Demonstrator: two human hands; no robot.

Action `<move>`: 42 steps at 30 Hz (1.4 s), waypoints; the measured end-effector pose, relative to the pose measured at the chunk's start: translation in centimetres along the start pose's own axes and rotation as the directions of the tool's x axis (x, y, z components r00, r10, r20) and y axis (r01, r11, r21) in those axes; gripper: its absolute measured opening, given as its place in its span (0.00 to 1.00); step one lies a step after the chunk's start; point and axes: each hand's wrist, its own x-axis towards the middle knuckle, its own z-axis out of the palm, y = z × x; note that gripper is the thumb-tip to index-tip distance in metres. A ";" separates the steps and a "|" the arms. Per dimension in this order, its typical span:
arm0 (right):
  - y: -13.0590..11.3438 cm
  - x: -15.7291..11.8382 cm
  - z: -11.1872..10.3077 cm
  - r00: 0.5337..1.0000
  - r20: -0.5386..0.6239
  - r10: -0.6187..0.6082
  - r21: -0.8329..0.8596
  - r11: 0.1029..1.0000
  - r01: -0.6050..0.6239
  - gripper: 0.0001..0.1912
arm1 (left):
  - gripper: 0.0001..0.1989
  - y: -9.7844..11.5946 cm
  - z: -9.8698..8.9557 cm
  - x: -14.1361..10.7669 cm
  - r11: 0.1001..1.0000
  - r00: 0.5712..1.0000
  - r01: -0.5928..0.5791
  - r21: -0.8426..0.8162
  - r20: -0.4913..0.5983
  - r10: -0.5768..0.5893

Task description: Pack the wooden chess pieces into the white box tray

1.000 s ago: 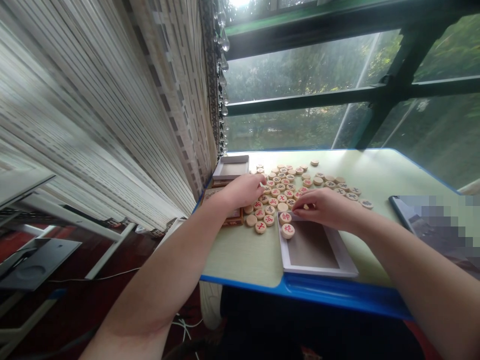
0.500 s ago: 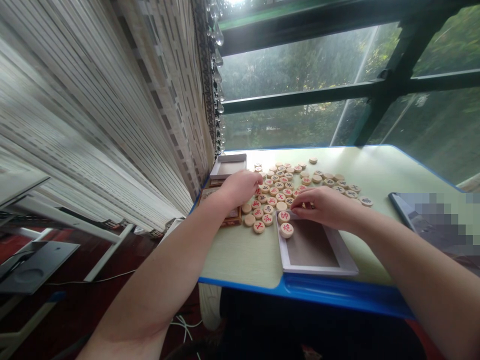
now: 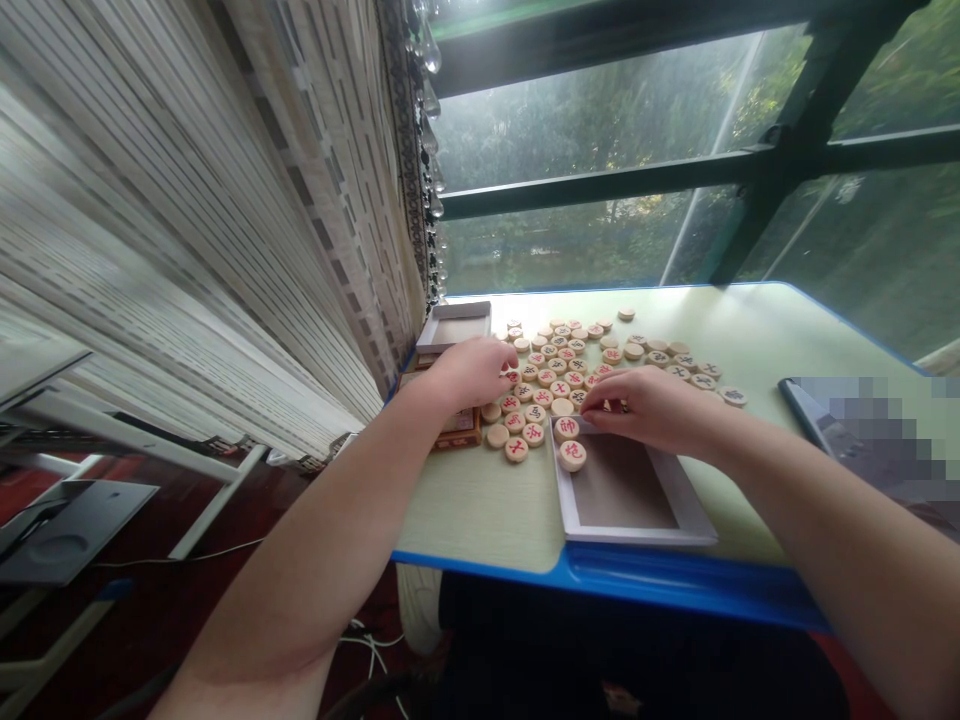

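Many round wooden Chinese chess pieces with red or dark characters lie loosely spread on the table. My left hand is among the pieces on the left, its fingers bent and closed; what the fingertips hold, if anything, is hidden. My right hand hovers over the far edge of a shallow white box, fingers curled together, the grip concealed from view. On that box's left rim rest two red-marked pieces, one of them a cannon piece.
A second shallow white box part sits at the back left, near a patterned brown box partly under my left arm. A dark-edged flat device, partly blurred, lies at right. The table has a blue edge; a curtain hangs at left.
The view has shifted slightly. My left hand has moved a little to the left, its fingers curled lower. My right hand stays almost in place over the box's far edge.
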 end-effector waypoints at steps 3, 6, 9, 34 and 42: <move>-0.1 0.0 0.0 1.000 0.003 0.004 -0.006 1.000 -0.004 0.10 | 0.15 0.0 0.0 0.0 1.000 1.000 -0.006 0.018 0.029 0.005; -0.1 0.0 0.0 1.000 -0.011 -0.008 -0.012 1.000 0.008 0.09 | 0.14 0.1 0.1 0.1 1.000 0.998 -0.006 0.027 0.065 0.005; 0.1 0.1 0.2 0.999 -0.020 -0.031 -0.018 0.999 0.030 0.09 | 0.15 0.1 0.0 0.0 1.000 0.997 -0.003 0.019 0.073 0.001; 0.4 -0.1 0.4 0.999 -0.030 -0.027 -0.031 0.999 0.026 0.11 | 0.15 0.1 -1.9 -1.4 0.990 0.967 0.119 -0.068 0.234 -0.100; 0.5 -0.1 0.4 0.998 -0.039 -0.041 -0.048 0.998 0.039 0.12 | 0.13 0.7 -0.5 -0.5 0.998 0.995 0.051 -0.024 0.087 -0.049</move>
